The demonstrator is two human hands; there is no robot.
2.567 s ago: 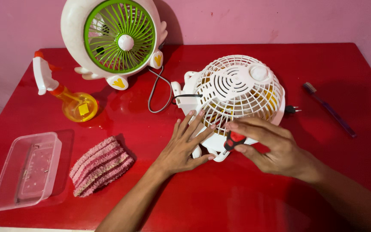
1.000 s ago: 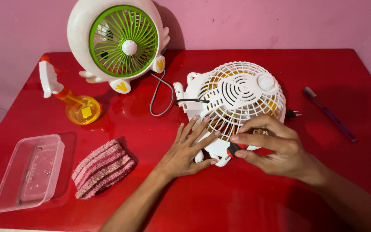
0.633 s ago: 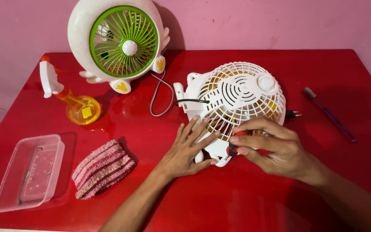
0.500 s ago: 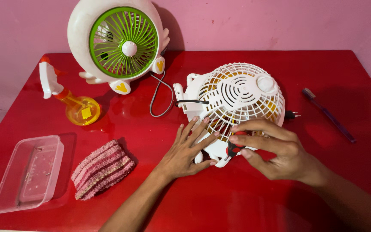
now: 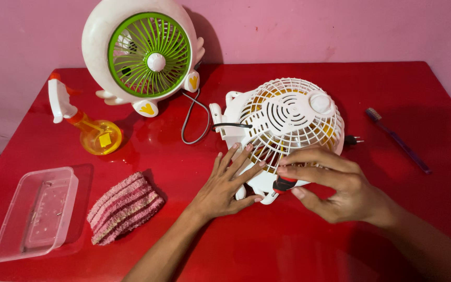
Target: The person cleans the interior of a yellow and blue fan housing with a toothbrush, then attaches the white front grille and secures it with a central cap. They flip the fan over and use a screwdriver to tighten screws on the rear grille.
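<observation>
On the red table (image 5: pixel 288 250), near its middle, the white fan (image 5: pixel 288 115) is lying grille-up with its body tilted toward the far left. The left hand (image 5: pixel 224 184) is resting flat and spread against the fan's near-left rim, fingers fanned out, bracing it. The right hand (image 5: pixel 340 183) is curling around the red-and-black screwdriver (image 5: pixel 283 184), thumb and forefinger pinching its handle at the fan's near edge; the tip is hidden, so its seating cannot be told.

Risks, as judgement: the fan is sitting on a rounded housing, so it may be rocking under pressure and letting the tip slip out toward the left fingers lying just beside it. A freed screw could be rolling off across the glossy surface. The thin grille ribs may be flexing under the right fingers.

Against the frame half a second back: the fan and the left hand are staying put; the right thumb is sitting slightly lower on the handle, suggesting a small turn.
</observation>
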